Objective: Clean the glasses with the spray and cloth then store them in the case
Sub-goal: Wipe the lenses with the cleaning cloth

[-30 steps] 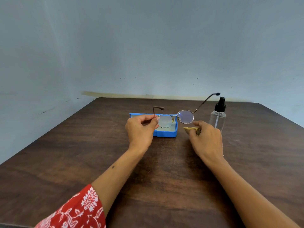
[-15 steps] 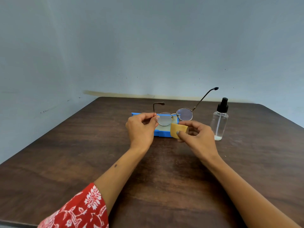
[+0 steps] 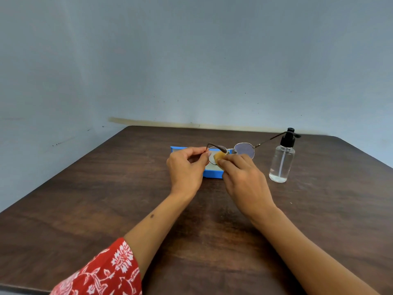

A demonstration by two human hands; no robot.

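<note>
Above the blue case (image 3: 213, 173), the left hand (image 3: 187, 169) pinched the glasses (image 3: 243, 150) by their left rim while the right hand (image 3: 244, 177), fingers clamped on the yellow cloth (image 3: 220, 156), had just brought it onto the left lens, so wiping could begin, the spray bottle (image 3: 281, 161) standing to the right

Blue case (image 3: 212, 173), tan cloth (image 3: 220, 156), black-capped clear bottle (image 3: 281, 160), red white-flowered sleeve (image 3: 102, 275).
</note>
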